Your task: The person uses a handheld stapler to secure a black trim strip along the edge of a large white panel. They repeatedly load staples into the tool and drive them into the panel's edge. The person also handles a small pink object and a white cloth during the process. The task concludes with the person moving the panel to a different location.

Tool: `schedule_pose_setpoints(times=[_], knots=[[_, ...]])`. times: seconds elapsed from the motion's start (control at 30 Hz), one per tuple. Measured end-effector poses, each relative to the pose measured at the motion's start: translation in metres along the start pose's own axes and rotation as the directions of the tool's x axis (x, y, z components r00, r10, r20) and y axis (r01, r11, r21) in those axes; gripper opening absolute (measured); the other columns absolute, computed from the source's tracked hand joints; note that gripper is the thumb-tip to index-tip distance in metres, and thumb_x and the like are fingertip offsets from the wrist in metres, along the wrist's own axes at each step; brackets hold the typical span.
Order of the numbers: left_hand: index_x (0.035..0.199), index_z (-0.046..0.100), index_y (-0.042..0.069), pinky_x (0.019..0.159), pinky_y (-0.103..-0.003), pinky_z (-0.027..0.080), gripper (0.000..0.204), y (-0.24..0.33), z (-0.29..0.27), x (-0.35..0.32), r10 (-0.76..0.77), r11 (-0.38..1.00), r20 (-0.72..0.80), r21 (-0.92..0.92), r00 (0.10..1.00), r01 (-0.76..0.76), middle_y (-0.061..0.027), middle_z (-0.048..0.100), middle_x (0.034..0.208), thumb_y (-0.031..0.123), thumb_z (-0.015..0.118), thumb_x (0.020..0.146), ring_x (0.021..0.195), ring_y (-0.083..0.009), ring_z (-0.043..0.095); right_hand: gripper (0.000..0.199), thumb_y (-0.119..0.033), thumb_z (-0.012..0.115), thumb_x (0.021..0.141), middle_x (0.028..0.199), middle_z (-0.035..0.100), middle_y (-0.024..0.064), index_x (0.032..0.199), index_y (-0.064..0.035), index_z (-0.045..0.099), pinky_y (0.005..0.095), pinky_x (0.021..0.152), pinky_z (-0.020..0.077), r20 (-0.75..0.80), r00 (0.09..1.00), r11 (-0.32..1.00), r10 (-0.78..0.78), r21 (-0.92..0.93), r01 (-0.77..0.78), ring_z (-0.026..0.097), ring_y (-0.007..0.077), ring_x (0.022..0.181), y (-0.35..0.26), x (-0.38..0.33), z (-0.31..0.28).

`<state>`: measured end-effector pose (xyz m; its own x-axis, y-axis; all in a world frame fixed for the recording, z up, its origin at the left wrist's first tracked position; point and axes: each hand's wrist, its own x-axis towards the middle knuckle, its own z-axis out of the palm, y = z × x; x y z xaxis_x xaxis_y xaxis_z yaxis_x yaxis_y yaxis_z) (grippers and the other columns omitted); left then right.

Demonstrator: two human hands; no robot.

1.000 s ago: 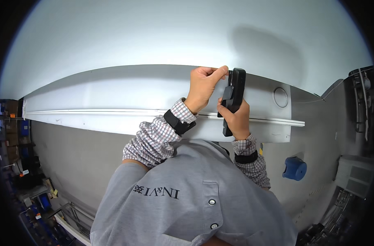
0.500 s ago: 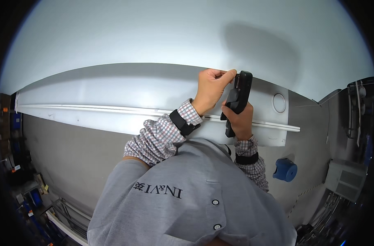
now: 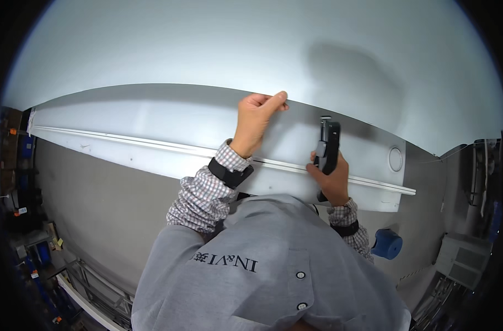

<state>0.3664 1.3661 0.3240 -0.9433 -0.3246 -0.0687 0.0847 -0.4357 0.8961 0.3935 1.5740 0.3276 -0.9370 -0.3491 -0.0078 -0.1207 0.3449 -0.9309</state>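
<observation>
A long white panel (image 3: pixel 152 124) lies across the view, with a thin raised rail (image 3: pixel 124 140) running along it. My left hand (image 3: pixel 258 115) reaches to the panel's far edge, its thumb and fingers pinched on that edge. My right hand (image 3: pixel 332 179) is shut on a black hand-held tool (image 3: pixel 328 146), held upright over the panel just past the rail, a short way right of my left hand. The tool's tip points toward the far edge without touching my left hand. A black band sits on each wrist.
A round hole (image 3: pixel 395 159) is set in the panel near its right end. A blue cylindrical object (image 3: pixel 386 244) stands on the grey floor at the right. Cluttered shelves (image 3: pixel 20 182) line the left side, a metal rack (image 3: pixel 97 292) lies lower left, and grey equipment (image 3: pixel 462 256) sits lower right.
My right hand has drawn the black tool away from my left hand, to the right and a little toward me. My left hand keeps its pinch on the far edge.
</observation>
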Motion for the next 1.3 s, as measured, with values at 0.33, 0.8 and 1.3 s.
schedule_pose_setpoints(times=[0.33,0.8,1.3], knots=[[0.076,0.065,-0.003,0.062,-0.021,0.042,0.019,0.026,-0.034,0.004,-0.061,0.998,0.106,-0.012,0.993,0.062,-0.0052,0.062,0.068,0.016,0.067,0.077,0.064,-0.0089,0.055,0.025,-0.002,0.066,0.068,0.074,0.058,0.0036,0.089,0.0008,0.054,0.0232,0.060,0.0459,-0.068,0.995,0.969,0.067,0.243,-0.048,0.055,0.0095,0.065,-0.041,0.029,0.106],[0.066,0.062,-0.001,0.048,-0.019,0.033,0.023,0.021,-0.029,-0.001,-0.032,0.997,0.151,0.077,0.988,0.021,0.0017,0.055,0.059,0.018,0.064,0.078,0.054,-0.0031,0.044,0.021,0.002,0.060,0.066,0.075,0.060,0.0055,0.086,0.0009,0.054,0.0251,0.063,0.0476,-0.113,0.991,0.985,0.076,0.160,-0.057,0.058,0.0116,0.069,-0.037,0.023,0.103],[0.071,0.064,-0.001,0.053,-0.019,0.038,0.018,0.019,-0.025,-0.008,-0.077,0.997,0.119,0.005,0.990,0.077,-0.0004,0.059,0.064,0.015,0.063,0.079,0.059,-0.0044,0.049,0.024,0.001,0.059,0.065,0.077,0.060,0.0063,0.088,0.0022,0.053,0.0251,0.063,0.0479,-0.089,0.992,0.980,0.093,0.185,-0.075,0.058,0.0120,0.069,-0.028,0.020,0.101]])
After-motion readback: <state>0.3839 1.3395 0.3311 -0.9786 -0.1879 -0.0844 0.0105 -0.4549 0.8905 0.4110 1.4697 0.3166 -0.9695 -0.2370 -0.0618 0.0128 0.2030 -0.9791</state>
